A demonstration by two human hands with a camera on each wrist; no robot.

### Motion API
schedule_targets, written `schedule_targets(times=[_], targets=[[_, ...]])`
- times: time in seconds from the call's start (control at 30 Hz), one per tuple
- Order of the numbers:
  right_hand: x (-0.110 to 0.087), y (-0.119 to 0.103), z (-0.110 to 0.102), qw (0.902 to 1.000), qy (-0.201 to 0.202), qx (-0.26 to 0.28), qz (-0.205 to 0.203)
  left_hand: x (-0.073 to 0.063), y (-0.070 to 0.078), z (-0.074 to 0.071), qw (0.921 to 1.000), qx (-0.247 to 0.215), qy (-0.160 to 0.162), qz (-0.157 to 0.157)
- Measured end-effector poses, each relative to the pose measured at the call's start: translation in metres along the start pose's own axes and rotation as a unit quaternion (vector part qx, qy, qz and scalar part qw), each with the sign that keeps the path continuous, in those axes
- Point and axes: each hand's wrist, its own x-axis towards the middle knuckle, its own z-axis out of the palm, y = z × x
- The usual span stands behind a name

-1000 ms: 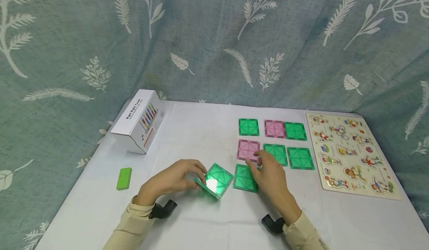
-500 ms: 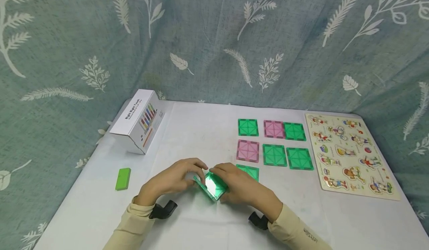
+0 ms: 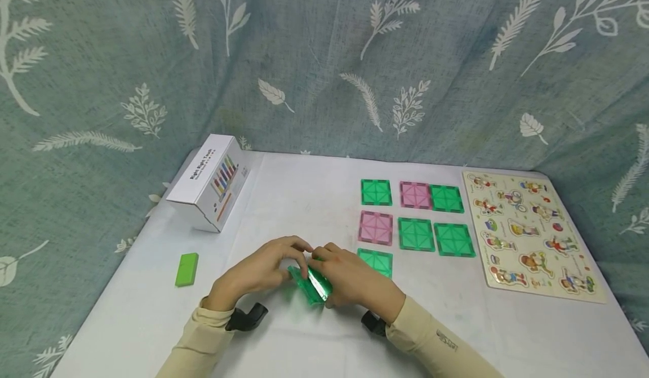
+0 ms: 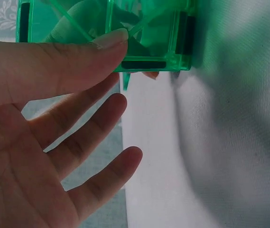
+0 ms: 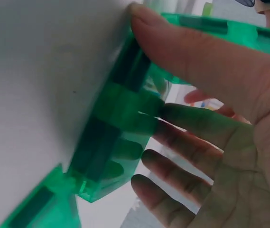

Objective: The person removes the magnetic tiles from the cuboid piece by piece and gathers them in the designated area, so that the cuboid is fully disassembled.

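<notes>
Green tiles at the table's near edge, tilted up on edge between both hands — left hand and right hand each pinch them. Looks like two joined, hard to count. Seven loose tiles lie flat, unused — build barely started.

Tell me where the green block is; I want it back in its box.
In the head view, the green block lies alone at the table's near left, in front of the white box and left of the left hand.
</notes>
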Motion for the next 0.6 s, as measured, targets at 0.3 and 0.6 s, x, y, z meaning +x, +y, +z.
schedule_targets(times=[0.3,0.6], targets=[[0.006,0.007,-0.004,0.9984,-0.009,0.055,-0.014,-0.002,0.000,0.002,0.9999,-0.002,-0.012,-0.008],[0.005,0.012,-0.002,0.9961,-0.004,0.084,-0.029,0.000,0.000,0.003,0.9996,0.006,-0.021,-0.019]])
